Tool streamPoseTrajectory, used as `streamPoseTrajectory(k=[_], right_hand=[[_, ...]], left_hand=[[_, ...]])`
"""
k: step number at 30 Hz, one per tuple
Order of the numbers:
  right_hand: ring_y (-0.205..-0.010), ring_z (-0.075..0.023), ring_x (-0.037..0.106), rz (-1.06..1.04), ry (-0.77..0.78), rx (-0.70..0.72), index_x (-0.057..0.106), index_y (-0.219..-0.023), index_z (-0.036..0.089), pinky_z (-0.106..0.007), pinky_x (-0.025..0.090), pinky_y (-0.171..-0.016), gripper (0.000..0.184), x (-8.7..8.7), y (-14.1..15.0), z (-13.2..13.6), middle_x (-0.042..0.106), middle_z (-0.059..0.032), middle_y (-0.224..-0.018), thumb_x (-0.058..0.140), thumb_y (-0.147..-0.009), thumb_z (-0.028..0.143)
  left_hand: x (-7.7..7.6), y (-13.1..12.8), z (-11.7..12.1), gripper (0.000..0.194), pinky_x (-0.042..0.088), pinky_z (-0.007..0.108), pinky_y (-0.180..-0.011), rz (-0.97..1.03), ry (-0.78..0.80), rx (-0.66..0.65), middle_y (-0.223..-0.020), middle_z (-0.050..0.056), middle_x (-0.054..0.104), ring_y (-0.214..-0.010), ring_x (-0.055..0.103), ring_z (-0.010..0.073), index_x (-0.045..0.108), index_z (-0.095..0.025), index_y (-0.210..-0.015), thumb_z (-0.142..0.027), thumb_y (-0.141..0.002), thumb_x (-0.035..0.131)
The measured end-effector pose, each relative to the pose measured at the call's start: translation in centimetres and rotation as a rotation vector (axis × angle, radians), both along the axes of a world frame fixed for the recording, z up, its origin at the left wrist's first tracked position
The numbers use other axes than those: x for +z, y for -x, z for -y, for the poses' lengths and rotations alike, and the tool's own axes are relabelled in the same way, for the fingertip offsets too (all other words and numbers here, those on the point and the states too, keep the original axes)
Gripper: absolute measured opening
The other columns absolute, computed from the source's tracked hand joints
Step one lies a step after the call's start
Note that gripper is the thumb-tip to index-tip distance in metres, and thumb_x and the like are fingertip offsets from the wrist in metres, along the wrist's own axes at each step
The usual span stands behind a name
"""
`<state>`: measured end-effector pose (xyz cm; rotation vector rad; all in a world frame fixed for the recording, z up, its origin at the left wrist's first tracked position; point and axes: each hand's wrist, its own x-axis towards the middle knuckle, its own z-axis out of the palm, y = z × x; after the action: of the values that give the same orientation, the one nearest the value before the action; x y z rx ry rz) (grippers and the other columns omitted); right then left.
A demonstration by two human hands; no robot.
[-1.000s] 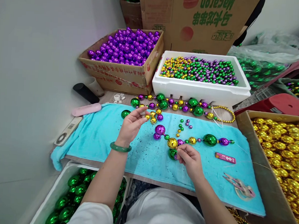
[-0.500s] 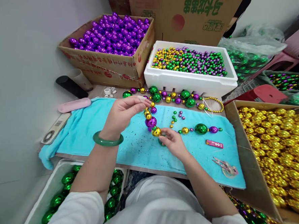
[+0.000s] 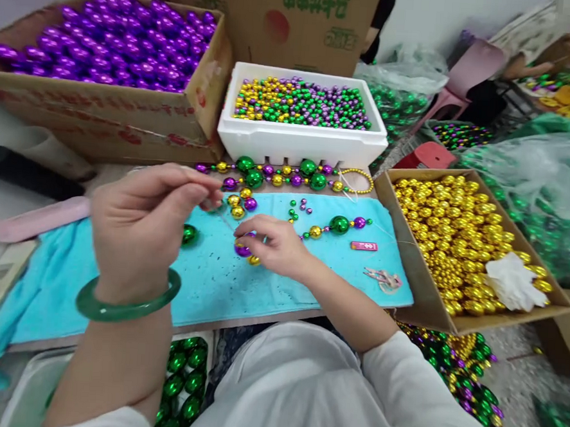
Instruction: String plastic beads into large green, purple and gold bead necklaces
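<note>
My left hand (image 3: 140, 214), with a green bangle (image 3: 128, 300) at its wrist, is raised at the left, thumb and fingers pinched on a thin string (image 3: 225, 221). The string slants down towards my right hand (image 3: 276, 244), whose fingers close around the bead strand (image 3: 243, 248) low over the turquoise towel (image 3: 203, 292). Purple and gold beads show beside those fingers; others are hidden by the hand. From the right hand the strand runs on rightward to a big green bead (image 3: 339, 224) and a purple one. Loose gold and purple beads (image 3: 237, 212) lie between the hands.
Behind stand a carton of purple beads (image 3: 200, 99) and a white foam box (image 3: 299, 136) of small mixed beads. A finished-looking strand (image 3: 277, 179) lies before them. To the right are a pink packet (image 3: 364, 246), snips (image 3: 382, 279) and a carton of gold beads (image 3: 433, 316).
My left hand has drawn away left and nearer to me, string stretched from it. My right hand has moved along the strand towards the purple bead. The view has turned right.
</note>
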<state>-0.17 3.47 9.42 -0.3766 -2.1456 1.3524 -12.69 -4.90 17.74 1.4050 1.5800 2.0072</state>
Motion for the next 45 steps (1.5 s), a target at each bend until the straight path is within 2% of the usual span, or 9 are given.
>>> streamPoseTrajectory(k=[5,8,10,16,23,26,31,37,45], right_hand=[[-0.084,-0.0119,0.058,0.071,-0.018,-0.001,0.058,-0.085,0.018,-0.026,0.045,-0.081,0.007,0.5,0.0,-0.3,0.065,-0.0017,-0.090,0.052,-0.089,0.016],[-0.071,-0.0087,0.055,-0.017,0.183,-0.009,0.056,-0.091,0.018,-0.022,0.046,-0.071,0.009,0.8,0.1,-0.8,0.064,0.0005,-0.087,0.048,-0.093,0.022],[-0.066,-0.0072,0.053,-0.081,0.278,0.013,0.057,-0.092,0.018,-0.020,0.045,-0.065,0.010,0.8,0.1,-1.2,0.064,0.0012,-0.086,0.051,-0.092,0.025],[-0.062,-0.0062,0.052,-0.106,0.403,0.020,0.062,-0.086,0.016,-0.018,0.044,-0.056,0.013,1.2,-0.4,-1.9,0.062,0.0014,-0.081,0.059,-0.087,0.029],[-0.069,-0.0078,0.056,-0.125,0.390,-0.066,0.061,-0.081,0.017,-0.019,0.046,-0.057,0.017,-0.1,-0.8,-2.4,0.066,-0.0023,-0.094,0.066,-0.080,0.034],[-0.059,-0.0067,0.054,-0.106,0.466,-0.086,0.057,-0.081,0.019,-0.019,0.044,-0.050,0.021,-0.9,-0.8,-2.3,0.064,-0.0001,-0.083,0.065,-0.081,0.039],[-0.050,-0.0080,0.056,-0.113,0.674,-0.103,0.048,-0.092,0.023,-0.016,0.035,-0.037,0.033,-1.5,-1.2,-1.9,0.063,0.0028,-0.073,0.062,-0.082,0.051],[-0.055,-0.0102,0.060,-0.141,0.899,-0.130,0.057,-0.087,0.020,-0.021,0.052,-0.049,0.035,-1.9,-1.8,-0.7,0.062,0.0027,-0.066,0.077,-0.069,0.042],[-0.048,-0.0105,0.055,-0.262,0.737,-0.069,0.059,-0.088,0.023,-0.020,0.043,-0.040,0.016,2.5,-4.2,1.1,0.059,0.0031,-0.060,0.068,-0.084,0.036]], left_hand=[[-1.1,0.3,0.5,0.017,0.052,0.034,-0.079,0.113,0.046,-0.007,-0.093,-0.002,0.069,-0.083,0.063,0.0171,0.075,-0.036,-0.100,-0.035,-0.086,0.066],[-3.9,0.8,0.0,0.050,0.053,0.028,-0.085,0.162,0.171,-0.250,-0.114,-0.001,0.068,-0.100,0.063,0.0186,0.066,-0.035,-0.122,-0.041,-0.073,0.078],[-6.4,0.8,-0.4,0.058,0.054,0.026,-0.083,0.199,0.321,-0.355,-0.114,0.001,0.069,-0.102,0.063,0.0198,0.069,-0.030,-0.117,-0.032,-0.062,0.087],[-11.6,-0.2,-0.7,0.013,0.052,0.024,-0.070,0.298,0.392,-0.270,-0.081,0.002,0.070,-0.077,0.062,0.0152,0.075,-0.019,-0.082,-0.028,-0.072,0.078],[-12.7,-0.7,-0.6,0.040,0.053,0.027,-0.076,0.372,0.380,-0.320,-0.092,0.003,0.073,-0.082,0.065,0.0157,0.071,-0.022,-0.106,-0.031,-0.068,0.081],[-13.0,-1.0,-0.7,0.028,0.054,0.031,-0.080,0.351,0.369,-0.311,-0.095,0.005,0.074,-0.087,0.067,0.0182,0.073,-0.020,-0.098,-0.035,-0.075,0.074],[-13.3,-1.9,-0.4,0.017,0.052,0.035,-0.086,0.138,0.394,-0.195,-0.096,0.007,0.074,-0.092,0.067,0.0200,0.073,-0.018,-0.091,-0.031,-0.084,0.064],[-14.2,-3.1,0.4,0.016,0.049,0.036,-0.086,-0.215,0.403,-0.064,-0.098,0.007,0.072,-0.094,0.065,0.0206,0.066,-0.019,-0.100,-0.021,-0.086,0.060],[-16.2,-5.1,1.4,0.048,0.046,0.042,-0.092,-0.428,0.417,0.046,-0.110,0.010,0.067,-0.101,0.062,0.0243,0.048,-0.018,-0.128,-0.028,-0.083,0.064]])
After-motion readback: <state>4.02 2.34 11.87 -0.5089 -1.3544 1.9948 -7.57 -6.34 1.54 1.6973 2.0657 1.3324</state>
